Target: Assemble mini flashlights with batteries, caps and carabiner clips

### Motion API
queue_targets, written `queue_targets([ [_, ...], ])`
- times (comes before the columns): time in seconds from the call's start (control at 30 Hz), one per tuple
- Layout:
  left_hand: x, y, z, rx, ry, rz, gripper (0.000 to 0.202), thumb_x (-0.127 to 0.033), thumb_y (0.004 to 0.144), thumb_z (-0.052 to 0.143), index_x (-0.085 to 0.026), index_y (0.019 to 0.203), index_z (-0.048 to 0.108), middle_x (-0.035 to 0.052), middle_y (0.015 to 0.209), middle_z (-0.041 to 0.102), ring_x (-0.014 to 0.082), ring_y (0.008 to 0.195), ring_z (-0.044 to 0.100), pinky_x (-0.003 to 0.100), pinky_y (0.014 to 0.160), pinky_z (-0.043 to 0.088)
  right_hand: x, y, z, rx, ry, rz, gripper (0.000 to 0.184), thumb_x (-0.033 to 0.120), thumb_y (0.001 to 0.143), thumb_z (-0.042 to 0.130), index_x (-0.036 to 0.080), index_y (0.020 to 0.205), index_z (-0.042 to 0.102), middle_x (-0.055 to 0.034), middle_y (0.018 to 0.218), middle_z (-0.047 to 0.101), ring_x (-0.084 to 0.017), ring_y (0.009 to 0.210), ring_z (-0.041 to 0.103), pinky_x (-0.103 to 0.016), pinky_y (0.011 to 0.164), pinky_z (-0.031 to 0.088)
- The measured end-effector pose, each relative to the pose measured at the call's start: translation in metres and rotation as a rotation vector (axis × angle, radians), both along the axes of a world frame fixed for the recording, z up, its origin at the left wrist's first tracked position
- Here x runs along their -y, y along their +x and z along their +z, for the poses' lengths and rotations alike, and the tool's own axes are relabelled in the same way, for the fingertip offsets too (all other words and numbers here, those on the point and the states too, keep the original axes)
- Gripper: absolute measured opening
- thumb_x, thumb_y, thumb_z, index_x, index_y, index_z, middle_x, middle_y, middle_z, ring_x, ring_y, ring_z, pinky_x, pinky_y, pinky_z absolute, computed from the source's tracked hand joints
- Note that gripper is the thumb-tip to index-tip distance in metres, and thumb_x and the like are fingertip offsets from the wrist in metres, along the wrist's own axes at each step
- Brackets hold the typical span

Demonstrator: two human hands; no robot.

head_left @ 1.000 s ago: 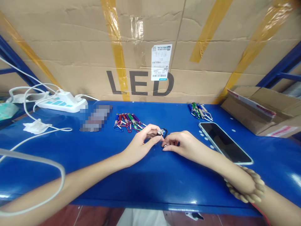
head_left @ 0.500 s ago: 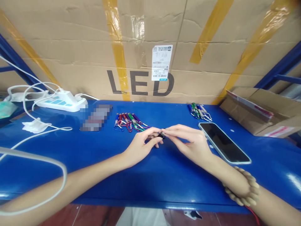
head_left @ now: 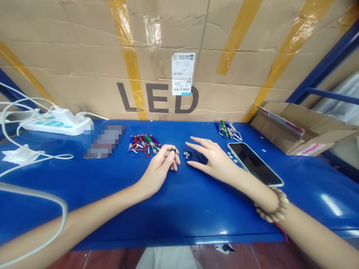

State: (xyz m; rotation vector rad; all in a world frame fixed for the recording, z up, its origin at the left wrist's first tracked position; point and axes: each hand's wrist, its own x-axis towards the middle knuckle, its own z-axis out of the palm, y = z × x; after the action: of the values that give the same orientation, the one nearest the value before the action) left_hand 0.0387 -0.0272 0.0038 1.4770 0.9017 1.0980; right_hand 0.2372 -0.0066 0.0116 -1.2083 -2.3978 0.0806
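Observation:
My left hand (head_left: pixel 162 164) rests on the blue table (head_left: pixel 179 209) with its fingers closed round a small dark keychain flashlight body (head_left: pixel 172 150), its silver tip poking out. My right hand (head_left: pixel 210 157) hovers open just to the right, fingers spread. Between the two hands a small cap with a black clip ring (head_left: pixel 187 154) lies on the table, close to my right fingertips. A row of coloured keychain flashlights (head_left: pixel 143 144) lies just behind my left hand. A second small bunch of flashlights (head_left: pixel 226 130) sits further back on the right.
A smartphone (head_left: pixel 254 163) lies face up beside my right wrist. An open cardboard box (head_left: pixel 297 127) stands at the right. A white power strip (head_left: pixel 56 121) with cables is at the back left. A large LED carton (head_left: pixel 168 56) walls the back.
The two hands were together on the small flashlight; now they have parted. My right hand has opened and the cap with its ring lies on the table. The view has shifted right.

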Motion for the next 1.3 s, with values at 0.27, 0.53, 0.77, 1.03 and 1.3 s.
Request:
queue_targets([
  [0.27,0.001,0.002,0.002,-0.006,-0.016,0.021,0.028,-0.043,0.093,0.034,-0.018,0.083,0.040,-0.0018,0.072,0.051,0.0078,0.054,0.043,0.022,0.055,0.036,-0.010,0.005,-0.003,0.031,-0.108,0.014,0.018,0.029,0.089,0.052,0.023,0.090,0.070,-0.0041,0.094,0.067,-0.018,0.090,0.061,-0.027,0.072,0.047],
  [0.53,0.000,0.002,0.001,-0.003,-0.022,0.030,0.027,-0.041,0.094,0.031,-0.018,0.084,0.040,-0.0024,0.072,0.049,0.0070,0.054,0.042,0.021,0.053,0.035,-0.001,-0.006,-0.005,-0.034,-0.095,0.048,0.038,0.042,0.090,0.048,0.026,0.123,0.056,-0.0057,0.112,0.061,-0.018,0.094,0.059,-0.032,0.079,0.049],
  [0.77,0.001,0.002,0.002,-0.003,-0.041,0.044,0.026,-0.041,0.094,0.032,-0.019,0.083,0.040,-0.0028,0.072,0.051,0.0072,0.053,0.042,0.021,0.054,0.035,-0.007,-0.009,-0.011,-0.145,-0.156,0.149,0.016,0.025,0.087,0.055,0.019,0.091,0.069,-0.0052,0.091,0.066,-0.014,0.077,0.061,-0.027,0.072,0.049],
  [1.03,0.002,0.001,0.004,-0.116,-0.044,0.108,0.029,-0.045,0.093,0.034,-0.019,0.081,0.039,-0.0050,0.066,0.046,0.0079,0.056,0.043,0.022,0.057,0.035,0.005,-0.013,0.002,-0.541,-0.048,0.160,0.012,0.026,0.080,0.065,0.017,0.086,0.071,-0.0054,0.085,0.068,-0.012,0.067,0.059,-0.024,0.060,0.050],
  [1.3,0.001,0.001,0.000,-0.029,-0.023,-0.071,0.029,-0.043,0.090,0.044,-0.022,0.078,0.028,-0.0071,0.065,0.050,0.0065,0.051,0.044,0.021,0.052,0.033,0.014,-0.019,0.006,-0.768,-0.316,0.223,0.013,0.029,0.078,0.066,0.019,0.085,0.071,-0.0050,0.087,0.069,-0.014,0.077,0.065,-0.026,0.068,0.056],
])
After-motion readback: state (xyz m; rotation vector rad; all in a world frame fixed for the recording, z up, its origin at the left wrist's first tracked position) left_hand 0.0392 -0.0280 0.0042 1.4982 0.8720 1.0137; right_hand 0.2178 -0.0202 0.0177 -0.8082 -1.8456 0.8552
